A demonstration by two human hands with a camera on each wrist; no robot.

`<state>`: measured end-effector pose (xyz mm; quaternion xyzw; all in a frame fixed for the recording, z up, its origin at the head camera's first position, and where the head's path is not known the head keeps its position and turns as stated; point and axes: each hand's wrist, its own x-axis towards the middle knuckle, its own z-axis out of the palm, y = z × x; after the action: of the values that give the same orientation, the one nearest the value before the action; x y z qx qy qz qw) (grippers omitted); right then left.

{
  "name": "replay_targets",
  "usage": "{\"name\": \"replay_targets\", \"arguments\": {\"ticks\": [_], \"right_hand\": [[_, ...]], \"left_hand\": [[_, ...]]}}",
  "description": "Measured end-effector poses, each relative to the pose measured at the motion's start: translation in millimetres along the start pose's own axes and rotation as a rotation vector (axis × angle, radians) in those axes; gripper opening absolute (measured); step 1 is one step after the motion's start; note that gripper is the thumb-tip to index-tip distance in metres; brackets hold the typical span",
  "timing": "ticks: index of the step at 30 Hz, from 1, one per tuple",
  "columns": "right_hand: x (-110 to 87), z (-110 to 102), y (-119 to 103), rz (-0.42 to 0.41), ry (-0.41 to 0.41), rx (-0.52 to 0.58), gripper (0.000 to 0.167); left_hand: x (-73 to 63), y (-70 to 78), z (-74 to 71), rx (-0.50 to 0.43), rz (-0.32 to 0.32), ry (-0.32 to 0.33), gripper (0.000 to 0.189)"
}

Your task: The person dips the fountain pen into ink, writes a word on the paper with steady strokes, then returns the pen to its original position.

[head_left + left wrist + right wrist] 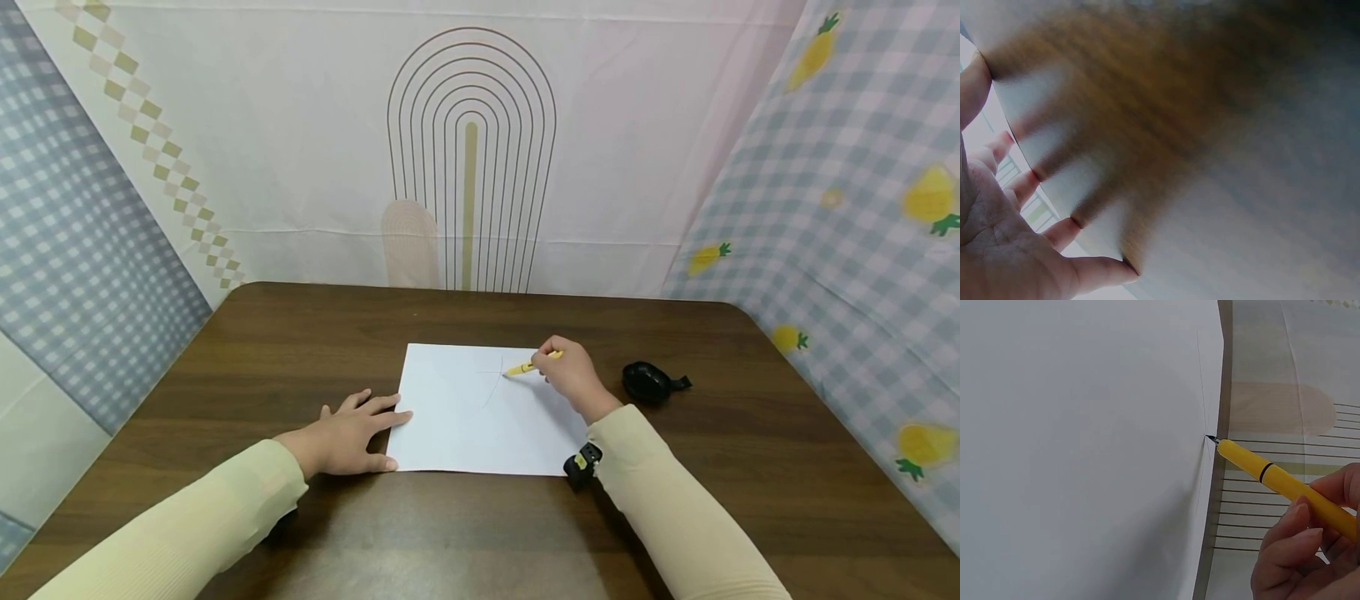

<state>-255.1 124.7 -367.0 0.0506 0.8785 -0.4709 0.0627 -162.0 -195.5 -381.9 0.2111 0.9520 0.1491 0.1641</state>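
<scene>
White paper (457, 437) lies on a brown table (450, 542) in the middle. Right of that, the right hand (572, 375) holds a yellow pen (521, 368) by thin lines (494, 389). On the left, the left hand (343, 437) touches the paper's edge. A black thing (646, 382) sits farther right.

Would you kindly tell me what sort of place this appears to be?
Probably a small tabletop workspace screened off with fabric: a brown table, a white patterned cloth hanging behind it, and a blue checked cloth along the right.
</scene>
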Motion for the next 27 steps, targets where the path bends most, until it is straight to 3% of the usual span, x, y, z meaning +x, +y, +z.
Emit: {"name": "replay_targets", "arguments": {"ticks": [27], "right_hand": [[-5.6, -4.4, 0.6, -0.021, -0.012, -0.015, 0.009]], "left_hand": [[1.9, 2.9, -5.9, 0.001, -0.015, -0.043, 0.071]]}}
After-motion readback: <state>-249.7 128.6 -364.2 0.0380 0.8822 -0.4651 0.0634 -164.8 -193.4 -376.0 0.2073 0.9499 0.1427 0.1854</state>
